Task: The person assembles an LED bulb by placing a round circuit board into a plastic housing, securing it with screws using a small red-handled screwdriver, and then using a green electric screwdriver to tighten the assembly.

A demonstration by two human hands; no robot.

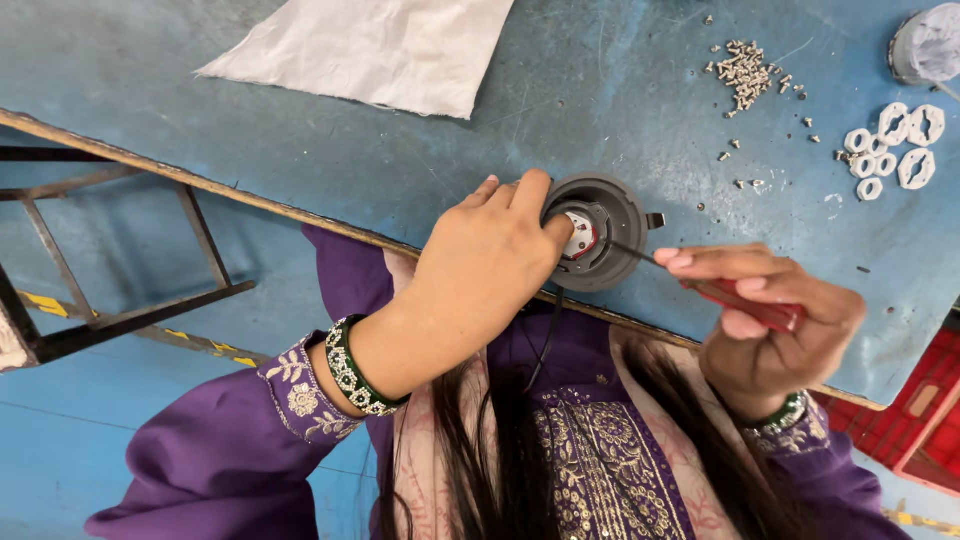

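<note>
The left hand (480, 265) grips a round grey plastic housing (600, 240) on the scuffed blue table (420, 170). The right hand (765, 320) clasps a red-handled screwdriver (740, 300), its thin metal tip inside the housing.

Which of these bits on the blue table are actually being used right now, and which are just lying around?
In use: left hand, round grey housing, right hand, red-handled screwdriver.

Lying about: pile of small screws, white plastic rings, white cloth.

Small assembly workshop.
A scuffed blue workbench (420, 170) carries a heap of loose screws (745, 70) and white plastic rings (890, 145); a red crate (915, 410) sits by the painted blue floor (60, 440).
</note>
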